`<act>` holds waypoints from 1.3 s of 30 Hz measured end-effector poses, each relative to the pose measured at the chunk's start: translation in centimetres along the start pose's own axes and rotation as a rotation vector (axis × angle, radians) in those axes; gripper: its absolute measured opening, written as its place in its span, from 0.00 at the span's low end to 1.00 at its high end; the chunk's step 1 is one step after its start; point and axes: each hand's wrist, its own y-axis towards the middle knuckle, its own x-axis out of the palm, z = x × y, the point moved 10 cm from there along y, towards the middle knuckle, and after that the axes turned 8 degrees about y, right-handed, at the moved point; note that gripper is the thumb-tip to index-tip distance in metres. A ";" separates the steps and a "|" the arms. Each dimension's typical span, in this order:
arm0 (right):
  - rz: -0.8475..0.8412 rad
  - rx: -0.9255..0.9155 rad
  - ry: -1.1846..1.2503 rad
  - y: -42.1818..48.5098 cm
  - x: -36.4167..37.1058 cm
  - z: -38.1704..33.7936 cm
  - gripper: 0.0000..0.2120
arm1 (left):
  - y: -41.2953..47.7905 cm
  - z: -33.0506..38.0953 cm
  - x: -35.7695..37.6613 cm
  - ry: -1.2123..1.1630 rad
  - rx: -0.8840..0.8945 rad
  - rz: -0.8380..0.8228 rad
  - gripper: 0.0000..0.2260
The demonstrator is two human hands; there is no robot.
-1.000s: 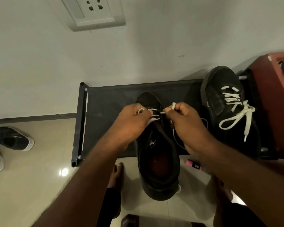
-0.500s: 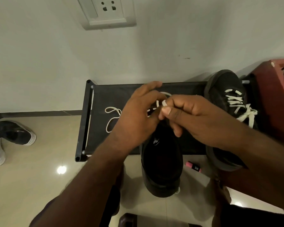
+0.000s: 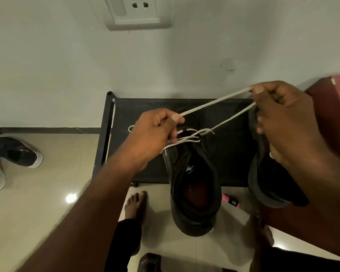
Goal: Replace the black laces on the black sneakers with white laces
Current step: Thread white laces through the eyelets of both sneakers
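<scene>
A black sneaker (image 3: 192, 185) lies on the black rack (image 3: 141, 107), its heel hanging over the front edge. A white lace (image 3: 214, 103) runs through its lower eyelets. My left hand (image 3: 155, 134) pinches the lace just left of the shoe's toe. My right hand (image 3: 283, 118) holds two strands of the same lace, pulled taut up and to the right. A second black sneaker (image 3: 267, 185) stands at the rack's right end, mostly hidden by my right hand and forearm.
A dark red box (image 3: 330, 114) stands right of the rack. Dark shoes with white soles (image 3: 14, 156) lie on the tiled floor at left. A pink marker (image 3: 231, 200) lies under the rack's front. My bare feet (image 3: 135, 205) stand below. A wall socket (image 3: 137, 10) is above.
My right hand moved from over the shoe's toe up and to the right, drawing the white lace out taut. My left hand shifted slightly left and still pinches the lace.
</scene>
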 end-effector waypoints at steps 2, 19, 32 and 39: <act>0.020 -0.070 0.070 -1.0 0.2 -1.4 0.04 | 0.1 -1.1 -0.2 -0.183 -0.101 0.059 0.10; -0.365 0.006 -0.243 -2.7 6.1 1.0 0.13 | -0.3 -4.9 -4.6 -0.895 -0.267 0.530 0.09; -0.320 0.497 0.302 -4.0 7.4 6.3 0.12 | -1.4 -3.7 2.9 0.597 -0.109 -0.134 0.16; -0.286 0.524 0.109 -4.8 7.7 7.1 0.13 | -0.9 -3.1 1.8 0.575 -0.020 0.028 0.05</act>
